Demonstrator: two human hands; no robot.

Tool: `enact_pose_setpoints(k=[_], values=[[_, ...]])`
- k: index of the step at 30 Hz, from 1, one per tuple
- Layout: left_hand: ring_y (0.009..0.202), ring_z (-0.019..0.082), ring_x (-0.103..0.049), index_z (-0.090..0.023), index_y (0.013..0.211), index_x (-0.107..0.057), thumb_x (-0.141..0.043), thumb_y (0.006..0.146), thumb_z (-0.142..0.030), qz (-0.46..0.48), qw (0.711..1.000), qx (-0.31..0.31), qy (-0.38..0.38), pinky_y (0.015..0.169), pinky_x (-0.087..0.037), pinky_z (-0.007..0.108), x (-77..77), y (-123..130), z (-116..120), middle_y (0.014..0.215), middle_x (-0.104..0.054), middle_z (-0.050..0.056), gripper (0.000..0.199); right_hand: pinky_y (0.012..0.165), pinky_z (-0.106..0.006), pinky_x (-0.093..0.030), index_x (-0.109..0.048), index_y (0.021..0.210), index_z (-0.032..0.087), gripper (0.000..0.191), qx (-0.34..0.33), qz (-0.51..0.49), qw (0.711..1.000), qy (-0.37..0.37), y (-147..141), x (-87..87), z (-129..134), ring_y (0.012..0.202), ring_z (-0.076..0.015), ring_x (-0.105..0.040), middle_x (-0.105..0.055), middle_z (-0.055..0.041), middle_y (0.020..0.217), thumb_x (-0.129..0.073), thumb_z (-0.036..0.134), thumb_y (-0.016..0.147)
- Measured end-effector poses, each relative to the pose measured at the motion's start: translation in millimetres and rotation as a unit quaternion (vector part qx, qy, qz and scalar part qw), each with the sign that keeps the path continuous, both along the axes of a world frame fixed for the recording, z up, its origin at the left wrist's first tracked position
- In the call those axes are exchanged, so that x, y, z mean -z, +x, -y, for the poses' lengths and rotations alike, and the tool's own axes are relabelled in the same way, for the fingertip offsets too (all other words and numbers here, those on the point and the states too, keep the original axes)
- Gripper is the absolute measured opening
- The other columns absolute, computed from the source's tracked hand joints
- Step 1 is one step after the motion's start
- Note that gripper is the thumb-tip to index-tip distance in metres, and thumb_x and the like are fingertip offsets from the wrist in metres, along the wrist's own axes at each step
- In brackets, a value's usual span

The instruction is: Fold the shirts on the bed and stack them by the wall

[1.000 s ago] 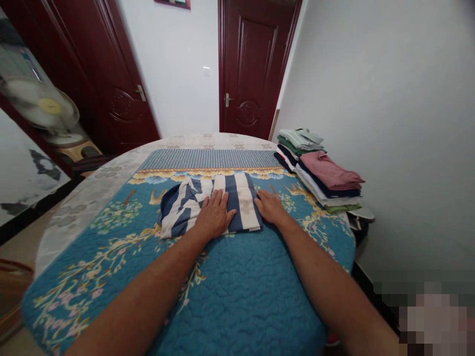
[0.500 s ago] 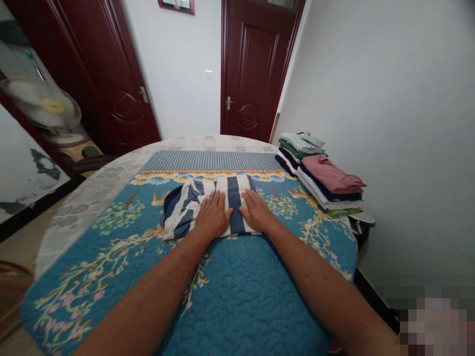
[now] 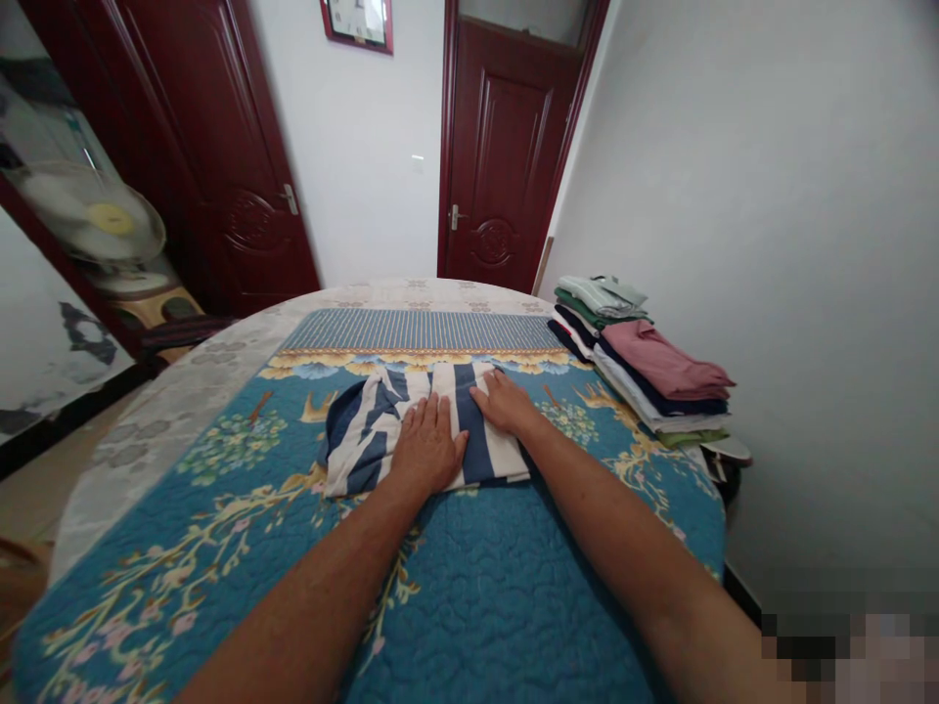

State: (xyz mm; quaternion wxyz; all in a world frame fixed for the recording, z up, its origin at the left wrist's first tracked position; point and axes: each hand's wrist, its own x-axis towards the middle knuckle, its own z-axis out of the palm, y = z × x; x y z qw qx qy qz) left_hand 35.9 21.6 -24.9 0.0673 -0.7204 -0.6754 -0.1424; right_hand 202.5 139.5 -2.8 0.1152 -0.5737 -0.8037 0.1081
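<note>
A garment with wide navy and cream stripes [image 3: 367, 435] lies folded in the middle of the quilted blue cover [image 3: 469, 587]. Its left part is wrinkled, while the right part looks smoother. My left hand [image 3: 425, 450] rests flat on the middle of the cloth, fingers stretched away from me and thumb out to the right. Towards the garment's far right edge, my right hand [image 3: 505, 401] presses on the fabric with its fingers pointing left and forward. Neither hand lifts the cloth.
Folded clothes stand at the table's right edge in a green-topped stack [image 3: 602, 296] and a pink-topped stack [image 3: 664, 362]. A patterned pale tablecloth [image 3: 139, 430] shows around the cover. Beyond are a fan [image 3: 103, 217], two dark red doors and the right wall.
My right hand has slid towards the garment's far right edge. The left hand stays flat on the cloth. The view has tilted up slightly, showing more of the wall clock.
</note>
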Motion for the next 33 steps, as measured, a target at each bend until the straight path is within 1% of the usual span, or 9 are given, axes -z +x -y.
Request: enact_pose_setpoints(k=[3,7,11,13,17,20,22,27,33], values=[[0.162,0.04,-0.036,-0.002,0.167,-0.04,-0.044,0.109,-0.05,0.002,1.0,0.001,-0.005,0.134,-0.025,0.053,-1.1,0.5,1.0,0.174,-0.038,0.026,0.075,0.132,-0.054,-0.023,-0.043,0.167,0.011,0.079,0.025,0.001,1.0,-0.011,-9.0,2.8,-27.7,0.166,-0.0345,-0.027,-0.032,-0.0197,0.178,-0.037,0.064,0.11],[0.163,0.041,-0.035,-0.002,0.167,-0.039,-0.044,0.108,-0.05,0.01,1.0,-0.002,-0.012,0.134,-0.024,0.054,-1.7,1.3,0.9,0.175,-0.036,0.026,0.076,0.131,-0.054,-0.025,-0.047,0.164,0.008,0.081,0.048,-0.001,0.999,-0.022,-16.7,7.2,-54.8,0.163,-0.0362,-0.034,-0.039,-0.0222,0.174,-0.039,0.066,0.108],[0.163,0.041,-0.034,-0.003,0.168,-0.039,-0.044,0.109,-0.05,0.011,1.0,-0.004,-0.018,0.134,-0.023,0.054,-2.9,1.8,0.7,0.175,-0.036,0.025,0.076,0.13,-0.055,-0.026,-0.053,0.16,0.008,0.079,0.057,-0.001,0.998,-0.009,-20.8,9.4,-65.2,0.162,-0.0364,-0.035,-0.041,-0.0238,0.172,-0.04,0.066,0.108],[0.163,0.041,-0.033,-0.002,0.168,-0.038,-0.043,0.109,-0.05,0.009,1.0,-0.003,-0.023,0.134,-0.023,0.053,-3.4,1.8,0.5,0.175,-0.035,0.025,0.077,0.128,-0.053,-0.03,-0.062,0.151,0.01,0.07,0.064,-0.014,0.998,0.014,-20.6,8.3,-62.8,0.157,-0.0354,-0.043,-0.05,-0.0232,0.166,-0.037,0.061,0.11],[0.163,0.041,-0.034,-0.003,0.168,-0.038,-0.042,0.108,-0.051,0.005,1.0,-0.004,-0.019,0.134,-0.023,0.053,-1.6,0.6,-1.6,0.176,-0.035,0.025,0.077,0.121,-0.045,-0.038,-0.069,0.138,0.01,0.057,0.103,-0.062,0.983,0.141,-14.4,4.0,-44.7,0.138,-0.0307,-0.061,-0.067,-0.0221,0.146,-0.028,0.043,0.114],[0.162,0.042,-0.037,-0.003,0.167,-0.04,-0.042,0.107,-0.051,-0.002,1.0,-0.004,-0.007,0.133,-0.024,0.054,2.0,-1.0,-4.4,0.174,-0.037,0.025,0.077,0.124,-0.041,-0.035,-0.064,0.145,0.012,0.053,0.063,-0.068,0.973,0.211,-5.7,5.7,-23.4,0.14,-0.0267,-0.058,-0.065,-0.0187,0.15,-0.027,0.035,0.114],[0.16,0.043,-0.039,-0.002,0.166,-0.042,-0.042,0.107,-0.05,-0.002,1.0,0.002,0.006,0.132,-0.026,0.054,4.5,-2.2,-5.9,0.173,-0.039,0.027,0.076,0.126,-0.04,-0.032,-0.061,0.15,0.013,0.053,0.043,-0.053,0.976,0.209,0.7,10.3,-7.6,0.147,-0.026,-0.053,-0.06,-0.0173,0.158,-0.03,0.036,0.114],[0.157,0.043,-0.043,-0.001,0.163,-0.045,-0.042,0.106,-0.048,-0.012,0.999,0.012,0.037,0.13,-0.03,0.057,7.2,-3.7,-6.4,0.17,-0.043,0.029,0.074,0.129,-0.047,-0.031,-0.055,0.159,0.018,0.056,0.045,-0.013,0.987,0.156,16.1,20.5,30.3,0.155,-0.029,-0.043,-0.048,-0.0158,0.17,-0.038,0.046,0.113],[0.157,0.043,-0.043,0.0,0.163,-0.045,-0.043,0.107,-0.048,-0.016,0.999,-0.004,0.035,0.13,-0.031,0.056,-3.5,3.2,3.1,0.17,-0.042,0.03,0.074,0.129,-0.056,-0.03,-0.043,0.167,0.017,0.066,0.041,0.001,0.992,0.12,33.2,23.6,70.5,0.16,-0.0349,-0.039,-0.041,-0.0211,0.173,-0.041,0.052,0.111]])
